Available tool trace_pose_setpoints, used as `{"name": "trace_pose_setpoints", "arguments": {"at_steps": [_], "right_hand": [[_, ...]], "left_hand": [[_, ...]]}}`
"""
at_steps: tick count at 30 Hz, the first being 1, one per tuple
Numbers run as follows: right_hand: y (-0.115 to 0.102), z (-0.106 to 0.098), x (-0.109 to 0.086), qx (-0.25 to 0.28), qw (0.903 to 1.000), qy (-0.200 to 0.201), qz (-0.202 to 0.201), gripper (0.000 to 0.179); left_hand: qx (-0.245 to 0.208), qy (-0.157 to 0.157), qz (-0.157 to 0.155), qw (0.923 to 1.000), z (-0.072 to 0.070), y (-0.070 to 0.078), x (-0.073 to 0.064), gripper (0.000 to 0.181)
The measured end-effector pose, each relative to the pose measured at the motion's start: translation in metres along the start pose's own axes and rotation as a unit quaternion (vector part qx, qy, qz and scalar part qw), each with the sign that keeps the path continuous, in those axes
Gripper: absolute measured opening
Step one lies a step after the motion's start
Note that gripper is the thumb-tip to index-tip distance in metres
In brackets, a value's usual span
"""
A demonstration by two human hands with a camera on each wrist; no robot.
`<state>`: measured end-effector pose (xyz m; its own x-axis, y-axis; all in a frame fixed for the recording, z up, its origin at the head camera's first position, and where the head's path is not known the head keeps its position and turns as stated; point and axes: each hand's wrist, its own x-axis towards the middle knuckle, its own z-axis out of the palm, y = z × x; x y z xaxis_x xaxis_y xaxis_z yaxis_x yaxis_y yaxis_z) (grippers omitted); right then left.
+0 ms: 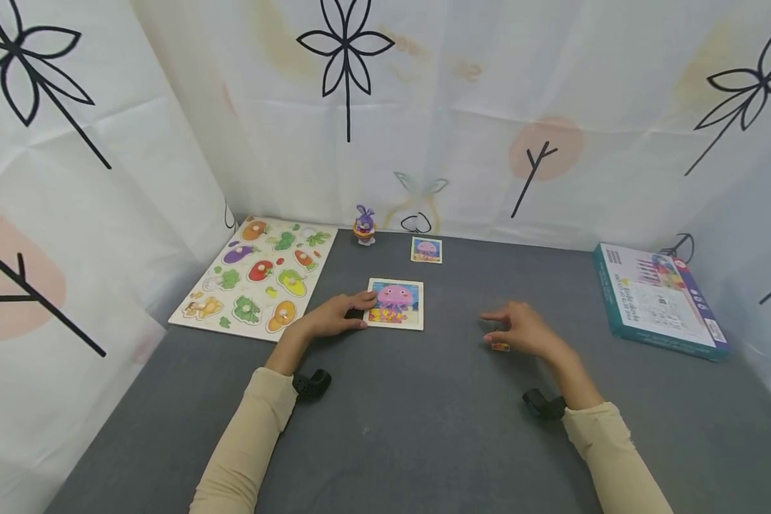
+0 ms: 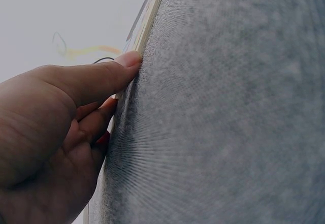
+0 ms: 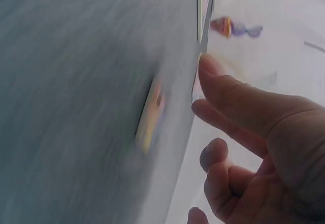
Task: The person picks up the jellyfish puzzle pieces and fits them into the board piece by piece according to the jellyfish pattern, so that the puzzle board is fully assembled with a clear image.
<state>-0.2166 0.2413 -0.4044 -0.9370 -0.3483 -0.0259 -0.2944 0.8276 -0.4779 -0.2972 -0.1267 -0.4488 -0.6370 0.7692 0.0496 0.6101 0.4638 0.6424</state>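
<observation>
A square picture board (image 1: 406,318) with a pink jellyfish-like creature lies flat on the grey table. At its left edge rests my left hand (image 1: 334,314), forefinger on the picture and thumb at the near left corner. In the left wrist view, the thumb (image 2: 109,76) touches the pale edge of the board. My right hand (image 1: 520,330) is to the right of the board, thumb and forefinger apart. Just below its fingertips lies a small colourful piece (image 1: 501,348), partly covered by the hand in the head view. The right wrist view shows this piece (image 3: 151,116) blurred, apart from the fingers.
A smaller card (image 1: 427,250) with a similar pink creature lies behind the board. Near it stands a purple rabbit figurine (image 1: 364,225). A vegetable puzzle board (image 1: 266,275) occupies the back left, and a teal-sided box (image 1: 658,303) the right. Printed white cloth (image 1: 462,143) encloses the table.
</observation>
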Motion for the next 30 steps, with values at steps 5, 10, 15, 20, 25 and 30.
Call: {"name": "trace_pose_setpoints", "arguments": {"at_steps": [5, 10, 15, 20, 25, 30], "right_hand": [[0.014, -0.008, -0.019, -0.021, 0.9985, 0.013, 0.049, 0.046], [0.021, -0.006, -0.027, -0.051, 0.9955, 0.02, 0.077, 0.042], [0.021, -0.002, -0.025, -0.065, 0.9943, 0.03, 0.079, 0.037], [0.021, 0.0, -0.025, -0.047, 0.9962, 0.034, 0.064, 0.039], [0.027, 0.003, -0.025, -0.02, 0.9982, 0.037, 0.041, 0.037], [0.038, 0.007, -0.024, 0.024, 0.9977, 0.033, 0.053, 0.034]], "left_hand": [[-0.007, -0.003, -0.007, 0.9999, -0.001, 0.002, 0.0, 0.052], [-0.006, -0.002, -0.008, 0.9999, -0.002, 0.004, 0.0, 0.051], [-0.001, -0.008, -0.017, 0.9998, -0.002, 0.007, 0.0, 0.052], [-0.006, -0.01, -0.029, 0.9995, -0.003, 0.008, 0.0, 0.052], [-0.006, -0.006, -0.02, 0.9998, -0.003, 0.006, 0.0, 0.052], [-0.009, -0.007, -0.017, 0.9998, -0.001, 0.004, 0.0, 0.052]]}}
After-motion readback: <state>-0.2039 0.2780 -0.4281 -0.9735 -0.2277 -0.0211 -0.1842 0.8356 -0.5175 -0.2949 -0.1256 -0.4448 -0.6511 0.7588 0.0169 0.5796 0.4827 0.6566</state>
